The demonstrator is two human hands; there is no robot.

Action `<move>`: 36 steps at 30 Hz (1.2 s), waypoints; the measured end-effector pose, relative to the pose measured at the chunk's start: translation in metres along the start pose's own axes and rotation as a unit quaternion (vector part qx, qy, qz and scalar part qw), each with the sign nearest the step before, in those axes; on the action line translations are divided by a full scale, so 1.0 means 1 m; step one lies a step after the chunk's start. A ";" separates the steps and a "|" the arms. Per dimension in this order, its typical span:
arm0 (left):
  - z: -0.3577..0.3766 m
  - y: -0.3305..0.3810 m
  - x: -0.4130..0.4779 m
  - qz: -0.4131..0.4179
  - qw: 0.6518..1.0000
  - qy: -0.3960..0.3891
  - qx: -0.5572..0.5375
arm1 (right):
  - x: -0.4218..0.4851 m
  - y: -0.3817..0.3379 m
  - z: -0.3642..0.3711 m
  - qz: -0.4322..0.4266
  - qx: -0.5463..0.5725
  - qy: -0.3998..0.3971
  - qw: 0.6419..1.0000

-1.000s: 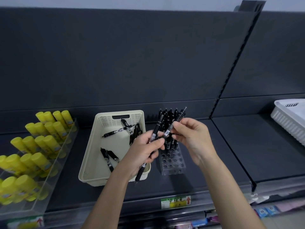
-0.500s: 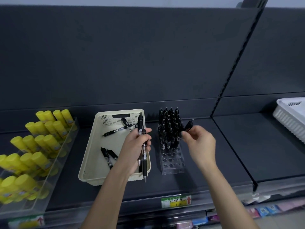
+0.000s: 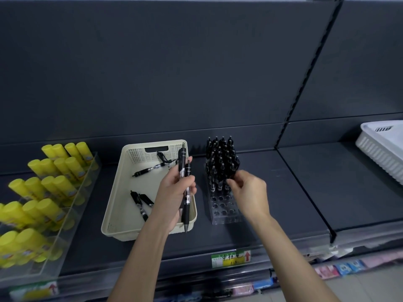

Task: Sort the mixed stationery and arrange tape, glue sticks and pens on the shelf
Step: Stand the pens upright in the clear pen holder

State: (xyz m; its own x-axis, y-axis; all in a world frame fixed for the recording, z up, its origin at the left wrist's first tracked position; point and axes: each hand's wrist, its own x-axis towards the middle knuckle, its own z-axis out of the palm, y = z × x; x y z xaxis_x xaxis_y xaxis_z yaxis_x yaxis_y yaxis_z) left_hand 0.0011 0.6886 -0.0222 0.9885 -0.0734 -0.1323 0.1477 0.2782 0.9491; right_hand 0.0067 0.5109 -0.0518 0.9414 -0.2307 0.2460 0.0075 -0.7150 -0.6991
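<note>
Dark grey shelf [image 3: 294, 192] boards and a dark back panel fill the view. Far to the left of the left hand [image 3: 174, 190], yellow glue sticks [image 3: 54, 171] stand in rows in a clear tray [image 3: 72, 214]. Just left of this hand and partly under it is a cream basket [image 3: 113, 205], where a few loose pens [image 3: 139, 201] lie flat in different directions. The left hand has its fingers curled around a small bundle of pens [image 3: 187, 205], two as far as I can see, held almost upright with the tips pointing down over the basket's right rim. Between the two hands stands a clear pen rack [image 3: 224, 214]; its back rows are filled with upright black pens [image 3: 220, 158], and its front rows of holes are free. The right hand [image 3: 248, 192] is at the rack's right side, its fingertips pinched on a tilted pen [image 3: 235, 168], which is blurred, so I cannot tell if its tip is already in a hole. The free holes lie just below and in front of these fingertips, so the right hand is clearly the nearer one, and I judge that the pen must come upright to go in. Well to the right of this hand, a white basket [image 3: 381, 153] sits on the next shelf section.
</note>
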 end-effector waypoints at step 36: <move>0.021 -0.010 -0.001 0.000 1.000 0.004 0.023 | 0.013 -0.026 -0.046 0.051 0.143 0.090 0.984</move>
State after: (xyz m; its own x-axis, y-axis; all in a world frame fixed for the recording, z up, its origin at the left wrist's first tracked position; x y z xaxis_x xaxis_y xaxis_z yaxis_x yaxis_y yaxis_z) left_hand -0.0020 0.6660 -0.0258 0.9889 -0.0652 -0.1337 0.1454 0.2336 0.9614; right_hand 0.0028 0.4958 0.0005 0.8679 -0.4227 0.2611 0.0348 -0.4726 -0.8806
